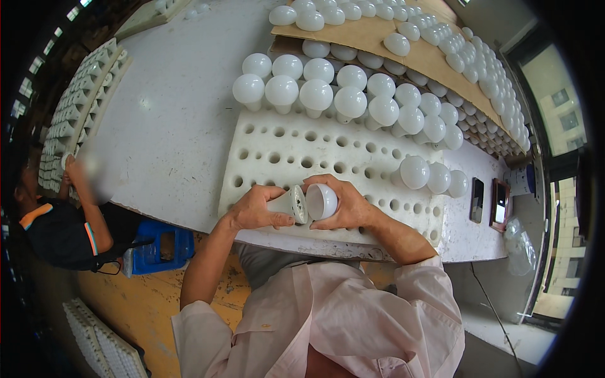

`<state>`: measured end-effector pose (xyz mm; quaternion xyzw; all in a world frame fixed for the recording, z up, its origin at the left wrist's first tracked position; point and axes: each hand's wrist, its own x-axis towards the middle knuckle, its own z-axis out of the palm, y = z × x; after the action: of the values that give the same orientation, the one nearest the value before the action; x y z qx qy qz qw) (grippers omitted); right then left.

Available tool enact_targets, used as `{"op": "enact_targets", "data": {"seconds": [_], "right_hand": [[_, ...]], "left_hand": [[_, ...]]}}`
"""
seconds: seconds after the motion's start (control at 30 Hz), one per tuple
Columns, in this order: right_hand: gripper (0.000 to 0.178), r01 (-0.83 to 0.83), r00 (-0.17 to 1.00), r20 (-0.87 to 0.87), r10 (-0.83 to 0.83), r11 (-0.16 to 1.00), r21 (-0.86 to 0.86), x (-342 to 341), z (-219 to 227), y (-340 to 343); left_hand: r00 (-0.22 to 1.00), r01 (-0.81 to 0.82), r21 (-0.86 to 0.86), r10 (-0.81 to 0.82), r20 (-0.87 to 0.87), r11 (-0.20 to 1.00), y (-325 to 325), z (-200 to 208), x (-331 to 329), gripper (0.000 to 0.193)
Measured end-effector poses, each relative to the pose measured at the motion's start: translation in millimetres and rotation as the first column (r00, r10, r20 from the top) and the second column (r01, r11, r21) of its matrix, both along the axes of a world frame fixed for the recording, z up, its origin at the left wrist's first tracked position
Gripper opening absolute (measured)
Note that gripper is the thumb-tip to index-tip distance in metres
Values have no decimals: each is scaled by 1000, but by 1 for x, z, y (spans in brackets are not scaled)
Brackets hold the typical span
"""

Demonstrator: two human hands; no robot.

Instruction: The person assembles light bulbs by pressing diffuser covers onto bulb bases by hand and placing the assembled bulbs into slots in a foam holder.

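My left hand (259, 208) is closed round a white bulb base (291, 205), its round open face with small parts turned to the right. In my right hand (343, 205) is a white dome cover (322, 201), gripped by its sides. The two pieces are close together, with the base's face toward the dome; whether they touch I cannot tell. Both hands are above the near edge of a white foam tray (290, 135) with rows of holes. Assembled-looking bulbs (350, 102) stand in its far rows, and several more bulbs (414, 172) stand at its right.
Behind the tray, cardboard sheets (359, 30) carry many white domes. A phone (478, 200) and a brown-framed item (500, 205) lie at the right, near a clear plastic bag (519, 246). At left, a co-worker (63, 227) handles trays of white parts (82, 94). A blue stool (165, 247) stands below.
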<state>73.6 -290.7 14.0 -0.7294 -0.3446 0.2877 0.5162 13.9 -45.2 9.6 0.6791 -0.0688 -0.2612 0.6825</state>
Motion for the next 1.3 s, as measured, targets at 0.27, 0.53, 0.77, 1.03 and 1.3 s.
{"op": "enact_targets", "data": {"seconds": [0.27, 0.53, 0.77, 1.03, 1.3], "right_hand": [[86, -31, 991, 125, 45, 994, -105, -1, 9, 7], [90, -61, 945, 306, 115, 982, -181, -4, 9, 12], [86, -80, 952, 270, 145, 968, -239, -11, 17, 14], [69, -146, 733, 680, 7, 978, 146, -10, -1, 18], [46, -142, 755, 640, -138, 920, 366, -15, -3, 23]], "left_hand": [[996, -33, 128, 22, 87, 991, -4, -6, -2, 57], [984, -73, 200, 37, 177, 977, -7, -9, -4, 53], [979, -65, 223, 19, 201, 973, -10, -10, -6, 53], [978, -65, 55, 53, 200, 996, -22, -11, -4, 50], [998, 67, -66, -67, -2, 996, -27, -2, 0, 40]]}}
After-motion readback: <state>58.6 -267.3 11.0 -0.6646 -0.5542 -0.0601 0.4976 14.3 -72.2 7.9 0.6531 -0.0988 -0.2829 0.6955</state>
